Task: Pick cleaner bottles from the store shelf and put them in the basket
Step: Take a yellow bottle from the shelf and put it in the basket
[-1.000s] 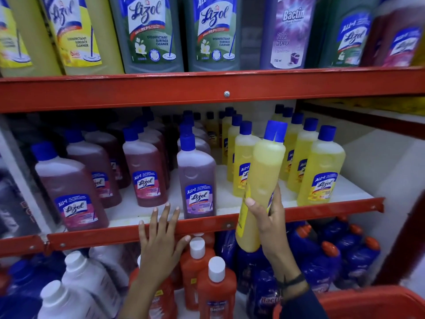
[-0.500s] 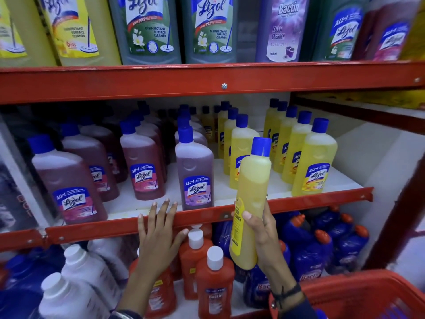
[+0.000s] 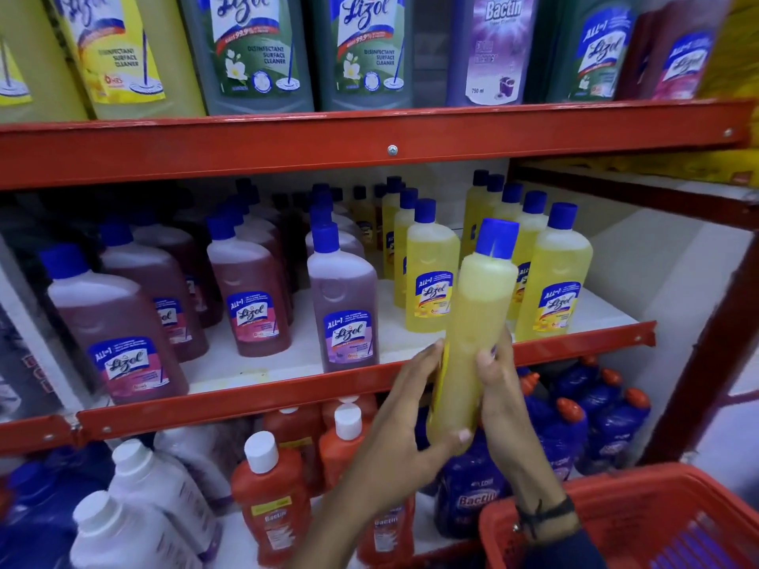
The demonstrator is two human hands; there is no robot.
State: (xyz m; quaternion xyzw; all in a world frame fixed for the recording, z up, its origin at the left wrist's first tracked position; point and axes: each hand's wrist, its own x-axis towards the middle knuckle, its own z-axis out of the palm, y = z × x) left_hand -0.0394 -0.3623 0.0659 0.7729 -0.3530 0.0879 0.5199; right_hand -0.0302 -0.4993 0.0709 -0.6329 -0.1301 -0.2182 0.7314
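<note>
A yellow cleaner bottle (image 3: 476, 322) with a blue cap is held upright in front of the middle shelf, its narrow side toward me. My right hand (image 3: 499, 398) grips its right side. My left hand (image 3: 404, 425) wraps its lower left side and bottom. The red basket (image 3: 640, 515) sits at the bottom right, below my right wrist. More yellow bottles (image 3: 554, 277) and several pink and purple Lizol bottles (image 3: 343, 301) stand on the middle shelf (image 3: 287, 390).
Large Lizol and Bactin bottles (image 3: 365, 51) fill the top shelf above a red rail (image 3: 369, 143). On the bottom shelf stand orange Bactin bottles (image 3: 269, 498), white bottles (image 3: 135, 523) and blue bottles (image 3: 591, 420). A red upright post (image 3: 714, 351) stands at right.
My left hand left the red shelf edge and moved right onto the yellow bottle. The bottle stayed in my right hand and came nearer, and the view shifted.
</note>
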